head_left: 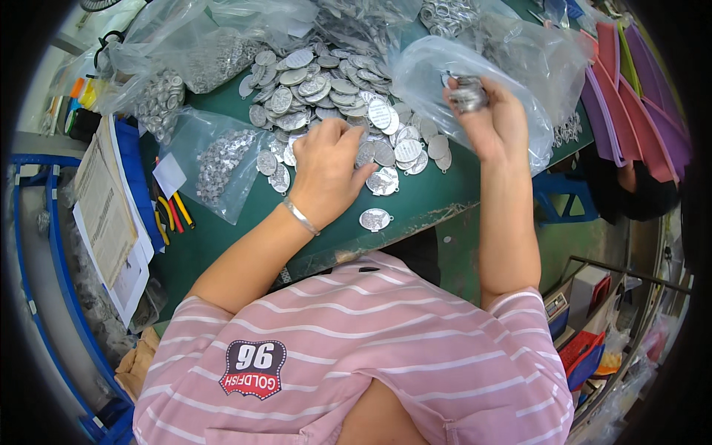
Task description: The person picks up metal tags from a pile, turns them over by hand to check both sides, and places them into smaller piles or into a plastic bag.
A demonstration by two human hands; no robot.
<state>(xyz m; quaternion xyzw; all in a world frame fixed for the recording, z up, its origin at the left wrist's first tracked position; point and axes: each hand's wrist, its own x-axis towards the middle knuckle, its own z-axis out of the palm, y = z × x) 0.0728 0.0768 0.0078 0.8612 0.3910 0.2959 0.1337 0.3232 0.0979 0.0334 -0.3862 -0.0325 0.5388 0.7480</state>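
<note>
A large heap of oval silver medals (315, 81), each with a small loop, covers the middle of the green table. Over the near side of the heap is my left hand (330, 170), back upward and fingers curled down. Its fingertips are hidden, so whatever they grip cannot be made out. My right hand (493, 119) is raised to the right of the heap, closed around a stack of medals (469, 94) blurred by motion. Behind that hand lies a clear plastic bag (426, 70). One medal (375, 219) sits apart near the table's front edge.
Bags of small metal parts (222, 55) stand at the far left. A flat bag of small silver pieces (222, 163) lies left of the heap, near pliers (165, 215) and papers (111, 200). Pink and purple folders (623, 89) stand right, above a blue stool (564, 196).
</note>
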